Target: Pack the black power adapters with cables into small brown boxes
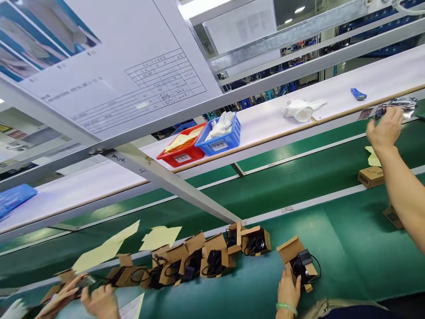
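My left hand, with a pale green bangle at the wrist, grips the near left side of an open cardboard box on the green work surface. A black power adapter with a coiled cable sticks out of that box, and a cable loop hangs over its right side. Far to the right, my right arm is stretched out. My right hand has its fingers curled on a shiny silvery plastic bag by the shelf edge; a dark item shows at the fingertips, partly hidden.
Several open boxes with black cables stand in a row to the left. Co-workers' hands work at lower left. A small closed box lies near my right forearm. The shelf bears a red bin, blue bin and white glove.
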Demonstrator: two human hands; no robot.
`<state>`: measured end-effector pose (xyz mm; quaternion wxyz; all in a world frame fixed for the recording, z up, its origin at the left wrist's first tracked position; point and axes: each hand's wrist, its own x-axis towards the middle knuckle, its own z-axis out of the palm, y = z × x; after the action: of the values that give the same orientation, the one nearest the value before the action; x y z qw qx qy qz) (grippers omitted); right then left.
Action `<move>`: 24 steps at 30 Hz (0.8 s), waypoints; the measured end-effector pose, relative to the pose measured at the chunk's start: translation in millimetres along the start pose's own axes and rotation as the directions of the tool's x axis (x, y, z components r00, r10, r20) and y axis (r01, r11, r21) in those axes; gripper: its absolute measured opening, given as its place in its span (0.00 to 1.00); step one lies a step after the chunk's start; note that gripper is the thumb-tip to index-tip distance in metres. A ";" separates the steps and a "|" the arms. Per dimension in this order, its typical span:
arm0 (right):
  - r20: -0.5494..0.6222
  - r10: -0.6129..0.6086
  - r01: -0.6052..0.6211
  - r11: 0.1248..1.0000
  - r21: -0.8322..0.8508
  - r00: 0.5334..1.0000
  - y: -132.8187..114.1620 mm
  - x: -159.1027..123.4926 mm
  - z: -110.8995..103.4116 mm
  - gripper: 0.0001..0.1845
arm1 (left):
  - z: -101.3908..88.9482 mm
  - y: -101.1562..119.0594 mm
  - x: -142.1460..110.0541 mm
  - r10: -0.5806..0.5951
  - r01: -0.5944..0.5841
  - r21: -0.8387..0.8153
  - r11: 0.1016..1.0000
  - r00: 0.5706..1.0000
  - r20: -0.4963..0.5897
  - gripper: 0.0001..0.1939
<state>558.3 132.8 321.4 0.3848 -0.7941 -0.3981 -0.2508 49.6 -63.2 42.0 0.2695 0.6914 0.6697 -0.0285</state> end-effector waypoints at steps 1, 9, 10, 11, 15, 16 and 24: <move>0.035 -0.058 0.058 0.998 0.002 0.998 -1.5 -7.9 4.0 0.35 | -3.9 -0.6 2.5 0.005 -0.005 0.004 1.000 1.000 0.026 0.17; 0.692 -0.166 0.268 0.963 -0.041 0.702 82.2 -139.0 34.1 0.19 | -27.9 -17.9 30.9 -0.061 0.047 0.131 0.990 0.993 0.099 0.13; 0.744 -0.122 0.250 0.966 -0.062 0.657 99.0 -152.9 40.0 0.19 | -32.9 -20.7 36.1 -0.072 0.058 0.146 0.988 0.994 0.088 0.14; 0.778 -0.074 0.224 0.971 -0.087 0.623 115.0 -163.8 45.8 0.19 | -38.6 -23.4 41.7 -0.081 0.069 0.153 0.986 0.994 0.078 0.14; 0.842 0.141 0.107 0.968 -0.229 0.521 163.9 -177.3 69.9 0.32 | -65.5 -31.5 65.3 -0.180 0.180 0.162 0.970 0.984 -0.015 0.13; 0.841 0.184 0.082 0.962 -0.260 0.509 171.7 -174.8 76.8 0.36 | -71.6 -32.0 69.7 -0.196 0.204 0.161 0.966 0.979 -0.062 0.14; 0.775 0.371 -0.042 0.912 -0.409 0.512 208.9 -136.6 153.2 0.55 | -92.5 -4.6 42.7 -0.275 0.323 0.051 0.945 0.868 -0.413 0.11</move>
<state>668.7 116.3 50.6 0.0314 -0.9113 -0.3842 0.1447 19.8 13.5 102.2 0.0775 0.5850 0.8066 0.0326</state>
